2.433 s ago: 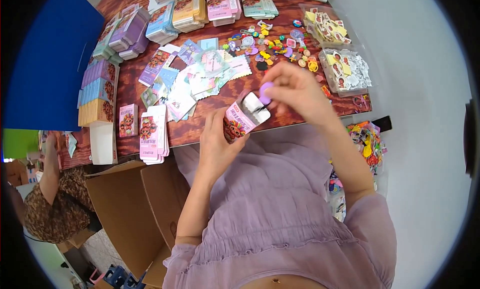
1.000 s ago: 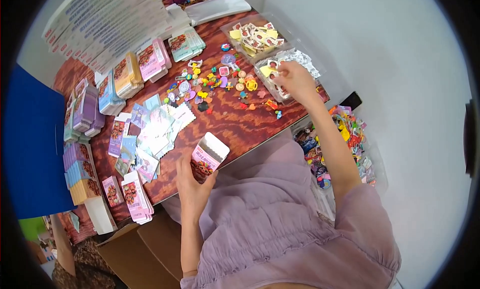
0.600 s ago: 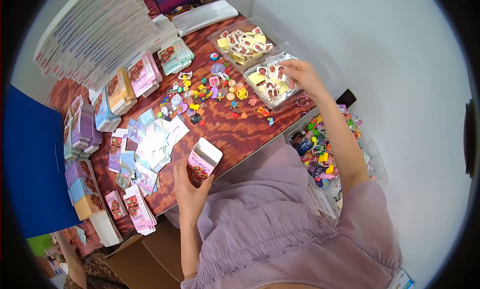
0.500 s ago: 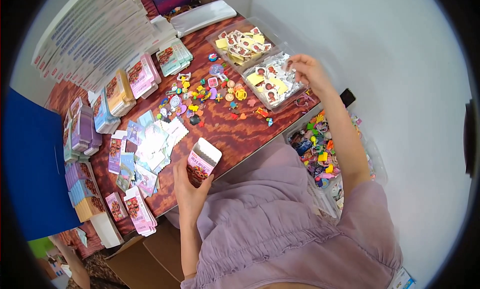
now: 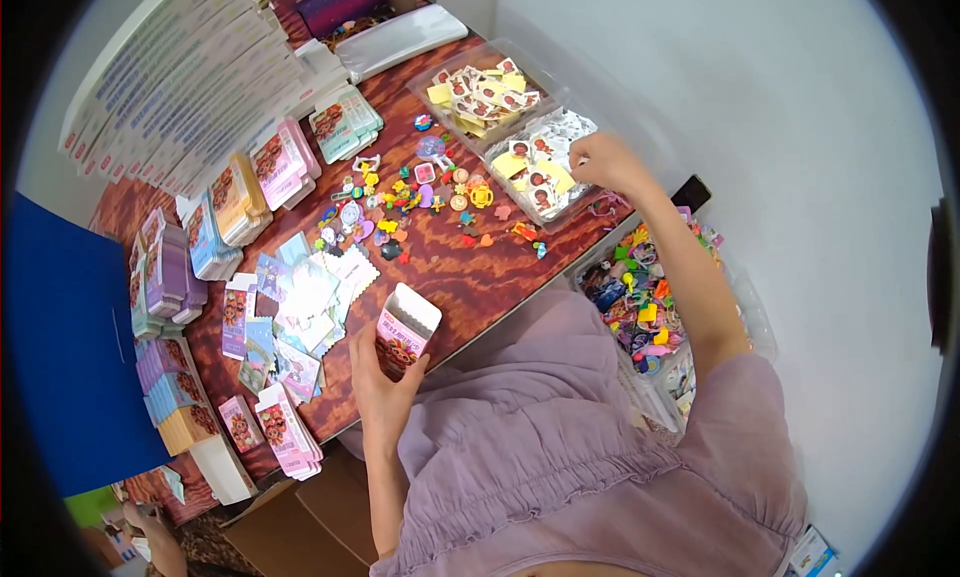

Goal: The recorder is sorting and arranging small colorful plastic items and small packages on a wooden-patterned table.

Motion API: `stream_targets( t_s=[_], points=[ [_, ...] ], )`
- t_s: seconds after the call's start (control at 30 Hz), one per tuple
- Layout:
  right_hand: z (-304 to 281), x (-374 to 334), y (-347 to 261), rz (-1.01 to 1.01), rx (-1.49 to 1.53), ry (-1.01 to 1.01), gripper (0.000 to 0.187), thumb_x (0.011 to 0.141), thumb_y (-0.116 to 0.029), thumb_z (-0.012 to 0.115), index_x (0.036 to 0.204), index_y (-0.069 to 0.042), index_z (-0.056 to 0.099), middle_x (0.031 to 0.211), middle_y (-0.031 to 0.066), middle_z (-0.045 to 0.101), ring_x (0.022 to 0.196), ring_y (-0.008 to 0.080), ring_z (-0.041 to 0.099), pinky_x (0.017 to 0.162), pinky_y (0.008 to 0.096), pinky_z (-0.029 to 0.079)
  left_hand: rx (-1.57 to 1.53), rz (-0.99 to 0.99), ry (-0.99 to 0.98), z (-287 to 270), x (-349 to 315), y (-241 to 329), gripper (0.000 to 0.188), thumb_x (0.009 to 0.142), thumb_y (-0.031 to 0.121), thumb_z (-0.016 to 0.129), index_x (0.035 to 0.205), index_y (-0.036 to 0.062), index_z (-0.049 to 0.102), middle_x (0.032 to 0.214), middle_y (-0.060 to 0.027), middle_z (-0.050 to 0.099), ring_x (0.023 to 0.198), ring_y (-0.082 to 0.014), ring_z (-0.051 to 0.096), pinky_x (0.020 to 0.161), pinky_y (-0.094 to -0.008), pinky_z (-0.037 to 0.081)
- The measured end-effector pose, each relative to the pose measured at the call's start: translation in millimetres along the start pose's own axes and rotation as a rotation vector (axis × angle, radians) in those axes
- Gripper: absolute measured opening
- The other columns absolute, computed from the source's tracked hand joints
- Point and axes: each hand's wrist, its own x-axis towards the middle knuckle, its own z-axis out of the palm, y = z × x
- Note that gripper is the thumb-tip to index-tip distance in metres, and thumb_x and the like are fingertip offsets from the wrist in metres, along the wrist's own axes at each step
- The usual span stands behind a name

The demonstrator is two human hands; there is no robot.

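Note:
My left hand [image 5: 388,387] is wrapped round a small pink carton [image 5: 408,329] near the table's front edge; its top flap is up, and how much is inside I cannot see. Over the right end of a clear plastic tray [image 5: 540,218], the fingers of my right hand [image 5: 610,164] are pressed together, with whatever they hold hidden. Beneath them lie small printed picture pieces [image 5: 548,142], white and yellow, on silvery packets. The tray's farther compartment holds more yellow-and-white pieces [image 5: 485,95]. Left of the carton spreads a pile of shiny cards [image 5: 305,302].
Small colourful charms [image 5: 400,197] are scattered mid-table. Stacks of flat cartons [image 5: 285,167] line the far left. A bin of trinkets [image 5: 645,297] sits below the table edge, by a dark phone-like object [image 5: 691,193]. Another person's hand [image 5: 150,532] shows at lower left.
My right hand has lowered and drawn slightly toward me over the tray, its fingers closing into a pinch. The left hand keeps hold of the pink carton, almost unmoved.

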Motion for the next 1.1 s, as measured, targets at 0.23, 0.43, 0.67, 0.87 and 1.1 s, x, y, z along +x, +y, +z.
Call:
stream_targets(
  t_s=[0.23, 0.43, 0.67, 0.87, 1.1],
  points=[
    [-20, -6, 14, 0.163, 0.645, 0.027, 0.01, 0.075, -0.013, 0.073, 0.076, -0.007, 0.065, 0.063, -0.0021, 0.056, 0.056, 0.0076, 0.05, 0.05, 0.0256, 0.037, 0.003, 0.037, 0.028, -3, 1, -9, 0.067, 0.069, 0.008, 0.08, 0.129, 0.0012, 0.05, 0.115, -0.0147, 0.053, 0.105, -0.0303, 0.056, 0.088, -0.0381, 0.047],
    [-20, -12, 6, 0.196, 0.795, 0.018, 0.011, 0.08, -0.009, 0.072, 0.079, -0.008, 0.061, 0.063, -0.0046, 0.053, 0.052, 0.0036, 0.045, 0.046, 0.0209, 0.032, -0.014, 0.032, 0.023, -3, 4, 5, 0.067, 0.07, 0.007, 0.08, 0.129, 0.0007, 0.05, 0.118, -0.0148, 0.053, 0.109, -0.0304, 0.057, 0.091, -0.038, 0.047],
    [-20, -19, -20, 0.167, 0.77, 0.021, 0.012, 0.079, -0.006, 0.071, 0.086, -0.007, 0.061, 0.07, -0.0037, 0.055, 0.053, 0.0038, 0.046, 0.047, 0.0213, 0.033, -0.013, 0.03, 0.02, -3, 7, 13, 0.068, 0.07, 0.008, 0.081, 0.131, 0.0011, 0.05, 0.122, -0.0149, 0.053, 0.111, -0.0298, 0.057, 0.091, -0.0376, 0.048],
    [-15, -25, -43, -0.014, 0.597, 0.155, 0.014, 0.08, -0.007, 0.069, 0.092, -0.007, 0.062, 0.073, -0.0045, 0.058, 0.06, 0.0035, 0.051, 0.052, 0.0209, 0.037, -0.009, 0.113, 0.014, 1, 7, 15, 0.067, 0.072, 0.011, 0.08, 0.131, 0.0006, 0.049, 0.126, -0.0175, 0.052, 0.115, -0.0346, 0.055, 0.094, -0.0394, 0.047],
    [24, -72, -181, -0.192, 0.924, -0.404, 0.01, 0.085, -0.008, 0.07, 0.091, -0.006, 0.063, 0.078, -0.0026, 0.065, 0.064, 0.0027, 0.055, 0.055, 0.0216, 0.042, 0.088, 0.149, 0.109, 2, 1, 14, 0.066, 0.071, 0.01, 0.079, 0.129, 0.0001, 0.05, 0.126, -0.0176, 0.053, 0.115, -0.0354, 0.056, 0.093, -0.0413, 0.049]
  ],
)
